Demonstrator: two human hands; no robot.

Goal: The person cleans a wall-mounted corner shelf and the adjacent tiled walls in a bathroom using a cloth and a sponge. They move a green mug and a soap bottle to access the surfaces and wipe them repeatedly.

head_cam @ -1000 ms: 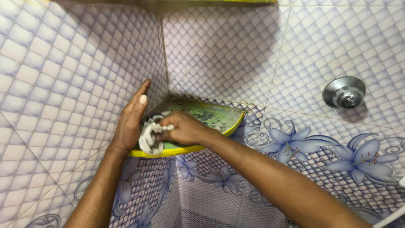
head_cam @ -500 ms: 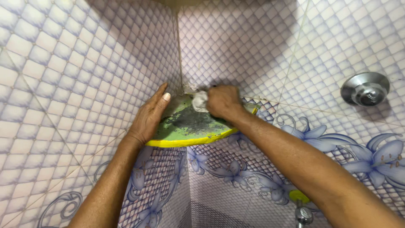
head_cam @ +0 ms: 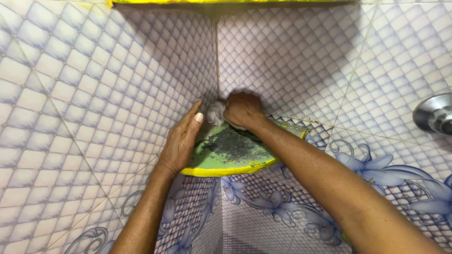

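Landmark: green corner shelf point(head_cam: 235, 157) with yellow rim, fixed where the two tiled walls meet.

Nearest the camera: both forearms rise from below toward the shelf. Below the shelf, the tiles carry a blue flower pattern.

Left hand point(head_cam: 181, 138): at the shelf's left edge, fingers together and extended, palm flat against the left wall point(head_cam: 94, 103) and the shelf rim. Holds nothing.

On the shelf: dark grimy patch across the middle; front strip cleaner green.

Right hand point(head_cam: 242, 109): at the shelf's back corner, fingers curled tight over a pale cloth wad point(head_cam: 215, 112), pressing it into the corner. Only a small part of the cloth shows, left of the knuckles.

Handling judgement: cloth looks soft, light and likely damp, so it compresses and conforms to the corner; best bunched in the whole fist. Shelf appears rigid, possibly slick.

Farther: right of the shelf, a chrome wall fitting point(head_cam: 435, 114). Above, another yellow edge point(head_cam: 226, 2).
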